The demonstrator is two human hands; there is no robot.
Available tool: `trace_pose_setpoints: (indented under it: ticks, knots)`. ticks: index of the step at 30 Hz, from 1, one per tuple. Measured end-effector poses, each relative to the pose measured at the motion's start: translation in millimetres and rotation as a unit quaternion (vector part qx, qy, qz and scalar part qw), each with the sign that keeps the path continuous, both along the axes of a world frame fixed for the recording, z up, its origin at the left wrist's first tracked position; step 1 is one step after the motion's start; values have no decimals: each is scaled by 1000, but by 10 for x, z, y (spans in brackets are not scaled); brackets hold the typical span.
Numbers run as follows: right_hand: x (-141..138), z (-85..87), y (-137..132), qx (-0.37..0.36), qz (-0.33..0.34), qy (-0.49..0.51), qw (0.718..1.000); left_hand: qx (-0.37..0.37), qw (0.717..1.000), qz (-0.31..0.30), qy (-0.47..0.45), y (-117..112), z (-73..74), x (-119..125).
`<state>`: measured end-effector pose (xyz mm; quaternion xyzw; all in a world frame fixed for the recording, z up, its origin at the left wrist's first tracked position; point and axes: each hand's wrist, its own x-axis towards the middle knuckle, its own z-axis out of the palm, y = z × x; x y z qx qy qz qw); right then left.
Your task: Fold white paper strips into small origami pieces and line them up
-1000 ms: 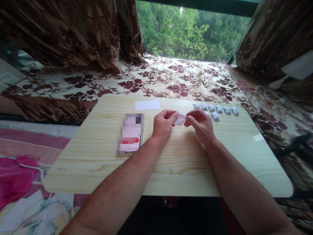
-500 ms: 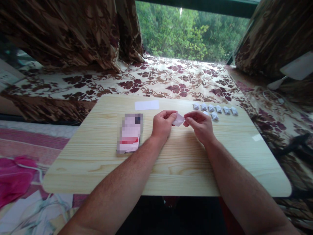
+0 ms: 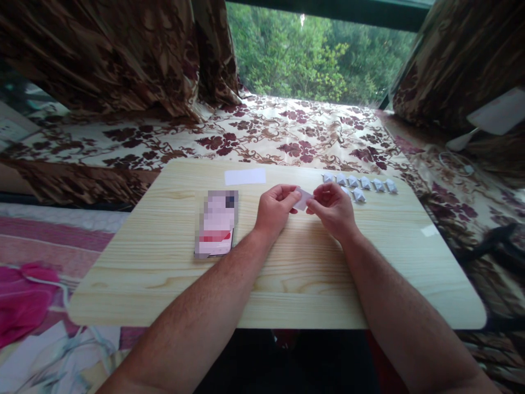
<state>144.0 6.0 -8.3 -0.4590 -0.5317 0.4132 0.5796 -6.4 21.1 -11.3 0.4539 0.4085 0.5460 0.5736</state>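
A small folded piece of white paper [image 3: 303, 199] is held above the middle of the wooden table [image 3: 303, 284]. My left hand [image 3: 275, 207] pinches its left side between thumb and fingers. On the right side, the thumb and fingertips of my right hand [image 3: 333, 208] are closed on it too. Just beyond my right hand sit several small white folded paper shapes with raised points [image 3: 366, 183], set out in two rows; my hand partly covers the nearer row. A flat white paper strip [image 3: 245, 176] lies near the far edge.
A phone [image 3: 216, 224], blurred out in part, lies left of my hands. A small white paper scrap [image 3: 429, 230] is near the table's right edge. Behind the table is a ledge with flowered cloth [image 3: 295, 131], and a pink cloth [image 3: 27, 301] lies at lower left.
The folded paper has turned a little between my fingers. My right fingertips have shifted slightly left and now grip closer in on the paper.
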Motion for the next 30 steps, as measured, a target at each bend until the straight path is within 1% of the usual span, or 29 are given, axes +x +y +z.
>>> trace_pose_setpoints:
  ticks: [2, 4, 9, 17, 22, 30]
  knots:
    - [11, -2, 2, 1, -10, -6, 1000, 12, 999, -23, 20, -14, -2, 2]
    - [20, -1, -1, 4, -13, -9, 1000, 22, 999, -32, 36, -15, -9, 2]
    - [30, 12, -15, 33, -17, -18, 999, 17, 999, -16, 33, 16, -22, -6]
    - [30, -19, -19, 46, -43, -41, 997, 18, 999, -13, 33, 18, -43, -4]
    - [22, -28, -25, 49, -30, -47, 997, 29, 999, -6, 38, 0, -28, -1]
    - [30, -85, -10, 33, -5, -31, 999, 21, 998, -10, 54, -19, 8, 6]
